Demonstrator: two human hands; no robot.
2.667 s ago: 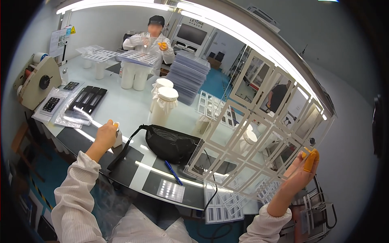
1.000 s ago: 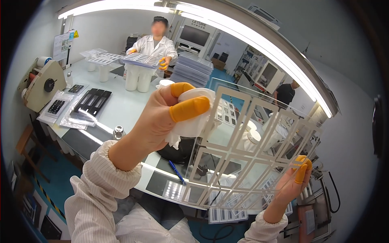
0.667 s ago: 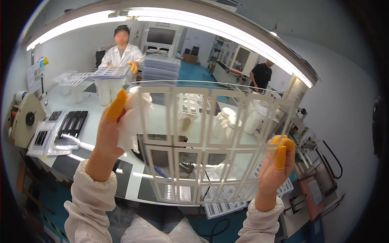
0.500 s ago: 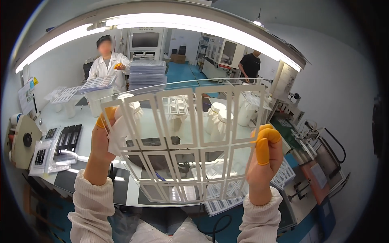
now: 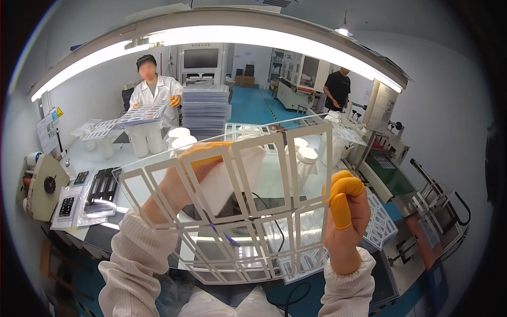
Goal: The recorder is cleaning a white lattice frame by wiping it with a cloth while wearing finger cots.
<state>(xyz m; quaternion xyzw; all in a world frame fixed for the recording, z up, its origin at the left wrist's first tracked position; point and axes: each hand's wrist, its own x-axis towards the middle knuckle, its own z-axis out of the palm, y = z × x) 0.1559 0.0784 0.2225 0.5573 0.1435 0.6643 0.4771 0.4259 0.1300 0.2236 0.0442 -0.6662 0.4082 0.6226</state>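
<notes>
A large clear sheet printed with rows of white rectangular frames [image 5: 270, 212] is held up, tilted, in front of me. My right hand [image 5: 347, 216], with orange finger cots, is closed on its right edge. Behind the sheet, seen through it, my left hand [image 5: 193, 171] holds a white cloth [image 5: 240, 177] close to its far face. Whether the cloth touches the sheet I cannot tell. Orange finger cots cover the left fingertips too, and the white frames partly hide that hand.
More framed sheets [image 5: 380, 224] lie at the table's right. White covered jars [image 5: 306, 158] stand behind my sheet. Black parts [image 5: 100, 187] in plastic lie at left. Across the table, a person [image 5: 156, 87] in a white coat stands by a tall sheet stack [image 5: 206, 111]. A lamp [image 5: 222, 36] hangs overhead.
My left hand has left the sheet's left edge and moved right, behind the sheet, with the white cloth. The sheet has tilted, its left side lower. My right hand keeps its hold.
</notes>
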